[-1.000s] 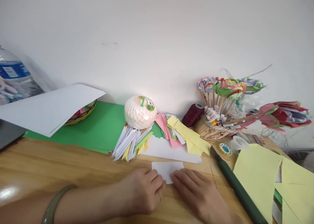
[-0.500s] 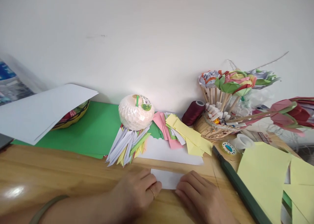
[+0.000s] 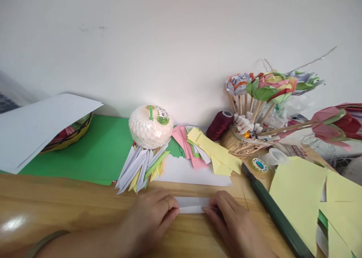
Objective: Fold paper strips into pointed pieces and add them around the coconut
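Observation:
Between my hands a small white paper strip [image 3: 194, 202] lies on the wooden table, its near long edge folded up and over. My left hand [image 3: 157, 212], with a ring on one finger, pinches the strip's left end. At the right end, my right hand [image 3: 230, 216] grips the paper between thumb and fingers. Just beyond lie folded paper pieces [image 3: 138, 169] in white, yellow and green, fanned out under a foam-netted round item [image 3: 151, 128]. Cut strips in pink [image 3: 182, 141] and yellow [image 3: 216, 150] rest on a white sheet [image 3: 183, 175].
A dark green pen-like tool [image 3: 274, 209] lies right of my hands, beside yellow paper sheets [image 3: 299, 194]. Behind stand a maroon thread spool [image 3: 219, 126] and a basket [image 3: 240, 145] of paper flowers [image 3: 263, 86]. Green card [image 3: 110, 148] and white sheets [image 3: 48, 126] on a basket are left.
The strip lay flat; its near edge is now folded up. Both hands' fingers have closed into pinches at its ends. The camera view has shifted slightly.

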Demonstrator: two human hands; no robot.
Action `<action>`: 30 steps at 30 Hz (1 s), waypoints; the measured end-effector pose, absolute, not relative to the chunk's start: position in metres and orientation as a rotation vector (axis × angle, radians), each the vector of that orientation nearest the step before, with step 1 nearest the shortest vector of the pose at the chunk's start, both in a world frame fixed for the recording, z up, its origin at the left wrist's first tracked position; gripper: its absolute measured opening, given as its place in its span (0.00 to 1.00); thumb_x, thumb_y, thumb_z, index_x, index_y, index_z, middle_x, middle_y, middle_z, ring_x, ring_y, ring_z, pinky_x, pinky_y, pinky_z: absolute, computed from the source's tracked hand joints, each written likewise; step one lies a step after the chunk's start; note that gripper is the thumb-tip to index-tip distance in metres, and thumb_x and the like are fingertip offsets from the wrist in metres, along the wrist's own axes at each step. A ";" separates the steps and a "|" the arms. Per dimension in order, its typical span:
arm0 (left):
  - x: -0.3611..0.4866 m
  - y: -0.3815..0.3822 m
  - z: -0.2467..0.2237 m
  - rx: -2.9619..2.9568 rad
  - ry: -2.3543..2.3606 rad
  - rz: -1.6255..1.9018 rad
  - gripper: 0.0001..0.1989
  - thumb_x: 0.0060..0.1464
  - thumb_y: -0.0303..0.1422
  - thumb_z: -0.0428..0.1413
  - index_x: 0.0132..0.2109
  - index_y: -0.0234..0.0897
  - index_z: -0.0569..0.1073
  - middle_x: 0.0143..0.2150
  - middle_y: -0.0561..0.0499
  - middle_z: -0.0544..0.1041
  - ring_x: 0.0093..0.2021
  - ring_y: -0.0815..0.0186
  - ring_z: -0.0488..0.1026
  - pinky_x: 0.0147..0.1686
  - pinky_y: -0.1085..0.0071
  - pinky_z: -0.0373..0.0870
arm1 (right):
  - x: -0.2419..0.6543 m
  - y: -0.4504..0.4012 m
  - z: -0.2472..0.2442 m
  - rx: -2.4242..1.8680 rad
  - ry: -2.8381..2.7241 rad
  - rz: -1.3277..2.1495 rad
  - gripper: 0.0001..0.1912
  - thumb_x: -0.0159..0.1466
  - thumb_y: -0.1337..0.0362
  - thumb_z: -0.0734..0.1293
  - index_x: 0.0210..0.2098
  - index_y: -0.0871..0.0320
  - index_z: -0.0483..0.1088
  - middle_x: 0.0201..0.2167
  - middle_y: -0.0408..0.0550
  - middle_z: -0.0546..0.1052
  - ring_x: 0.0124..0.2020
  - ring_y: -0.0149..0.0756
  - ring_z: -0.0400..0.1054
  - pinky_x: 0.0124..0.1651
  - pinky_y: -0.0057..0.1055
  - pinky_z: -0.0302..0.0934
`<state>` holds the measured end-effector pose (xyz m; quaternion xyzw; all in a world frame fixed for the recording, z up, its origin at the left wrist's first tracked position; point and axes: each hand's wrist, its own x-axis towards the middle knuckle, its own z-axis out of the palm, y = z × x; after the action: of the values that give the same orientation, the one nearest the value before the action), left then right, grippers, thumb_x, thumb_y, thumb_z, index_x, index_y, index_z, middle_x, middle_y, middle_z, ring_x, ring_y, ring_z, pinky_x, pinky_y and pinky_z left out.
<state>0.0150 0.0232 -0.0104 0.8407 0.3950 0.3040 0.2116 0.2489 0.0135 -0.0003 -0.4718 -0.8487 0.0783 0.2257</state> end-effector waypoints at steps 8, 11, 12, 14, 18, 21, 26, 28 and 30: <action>0.018 0.024 -0.009 2.218 1.253 0.718 0.09 0.58 0.29 0.45 0.32 0.37 0.68 0.29 0.53 0.73 0.29 0.66 0.71 0.29 0.73 0.63 | 0.248 0.015 -0.001 -1.389 -2.314 0.183 0.17 0.71 0.56 0.51 0.30 0.54 0.60 0.24 0.42 0.71 0.23 0.31 0.70 0.24 0.25 0.64; 0.018 0.026 -0.006 2.186 1.287 0.604 0.08 0.56 0.29 0.46 0.33 0.38 0.69 0.26 0.54 0.74 0.26 0.67 0.72 0.26 0.74 0.63 | 0.248 0.015 -0.002 -1.425 -2.301 0.146 0.18 0.71 0.55 0.50 0.31 0.54 0.61 0.25 0.44 0.72 0.24 0.31 0.71 0.24 0.25 0.65; 0.018 0.026 -0.005 2.172 1.297 0.578 0.08 0.55 0.29 0.46 0.35 0.38 0.70 0.26 0.55 0.74 0.26 0.67 0.72 0.26 0.74 0.64 | 0.248 0.014 -0.002 -1.430 -2.303 0.134 0.18 0.71 0.54 0.49 0.32 0.55 0.61 0.25 0.44 0.73 0.24 0.32 0.72 0.25 0.26 0.66; 0.018 0.026 -0.007 2.160 1.321 0.581 0.09 0.54 0.28 0.47 0.40 0.39 0.70 0.26 0.56 0.74 0.25 0.67 0.72 0.27 0.74 0.64 | 0.247 0.013 -0.003 -1.441 -2.306 0.116 0.18 0.71 0.54 0.48 0.33 0.55 0.61 0.26 0.45 0.73 0.25 0.32 0.72 0.25 0.26 0.66; 0.018 0.025 -0.010 2.249 1.274 0.677 0.08 0.55 0.27 0.47 0.36 0.39 0.71 0.27 0.54 0.74 0.27 0.67 0.72 0.28 0.74 0.65 | 0.246 0.013 -0.004 -1.471 -2.293 0.084 0.19 0.71 0.53 0.46 0.34 0.54 0.59 0.24 0.44 0.72 0.23 0.33 0.72 0.22 0.26 0.66; 0.018 0.026 -0.011 2.298 1.248 0.710 0.08 0.55 0.26 0.47 0.32 0.38 0.70 0.27 0.54 0.73 0.27 0.67 0.71 0.27 0.74 0.65 | 0.245 0.013 -0.004 -1.478 -2.297 0.062 0.18 0.71 0.53 0.46 0.35 0.54 0.58 0.23 0.43 0.72 0.23 0.33 0.71 0.22 0.26 0.65; 0.018 0.027 -0.011 2.336 1.229 0.726 0.08 0.55 0.25 0.47 0.32 0.38 0.69 0.27 0.54 0.73 0.27 0.67 0.71 0.27 0.74 0.64 | 0.245 0.013 -0.006 -1.527 -2.307 0.091 0.18 0.71 0.52 0.47 0.34 0.54 0.58 0.24 0.43 0.71 0.23 0.34 0.71 0.21 0.27 0.65; 0.018 0.026 -0.012 2.360 1.211 0.719 0.08 0.56 0.25 0.46 0.32 0.38 0.68 0.28 0.54 0.73 0.27 0.66 0.70 0.27 0.74 0.64 | 0.245 0.012 -0.010 -1.568 -2.277 0.121 0.17 0.71 0.52 0.47 0.35 0.53 0.58 0.25 0.43 0.71 0.24 0.35 0.71 0.23 0.28 0.65; 0.017 0.027 -0.013 2.387 1.187 0.716 0.09 0.57 0.25 0.46 0.32 0.38 0.68 0.28 0.54 0.73 0.28 0.66 0.70 0.28 0.74 0.64 | 0.246 0.011 -0.015 -1.603 -2.242 0.159 0.17 0.71 0.52 0.47 0.35 0.53 0.58 0.25 0.43 0.71 0.25 0.35 0.71 0.24 0.28 0.65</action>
<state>0.0167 0.0265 -0.0131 0.8491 0.4224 0.2546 0.1894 0.2461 0.0111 -0.0149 -0.5701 -0.7975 0.0564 0.1894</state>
